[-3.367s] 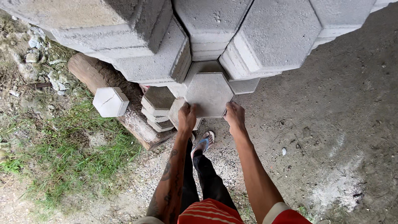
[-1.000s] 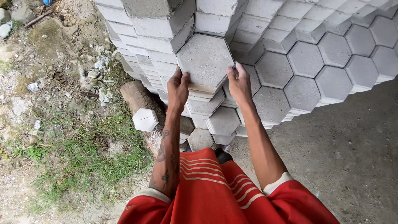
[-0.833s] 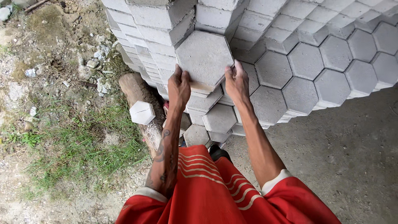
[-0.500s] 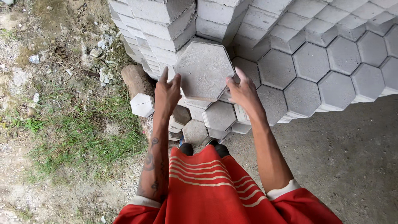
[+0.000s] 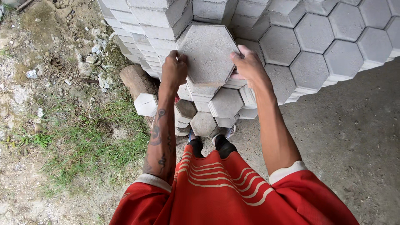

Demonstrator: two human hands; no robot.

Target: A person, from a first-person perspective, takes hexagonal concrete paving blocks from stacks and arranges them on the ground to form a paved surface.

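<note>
Hexagonal paver (image 5: 207,52), rough grey concrete, clamped at opposite edges: left hand (image 5: 174,70) and right hand (image 5: 249,66), fingers curled tight against it.

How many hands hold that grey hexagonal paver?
2. The left hand grips the left edge of the hexagonal paver; the right hand grips its right edge. No other hands show.

Two hands (image 5: 174,71), one lifted hexagonal paver (image 5: 207,53), one log (image 5: 136,81), two shoes (image 5: 196,143).
</note>
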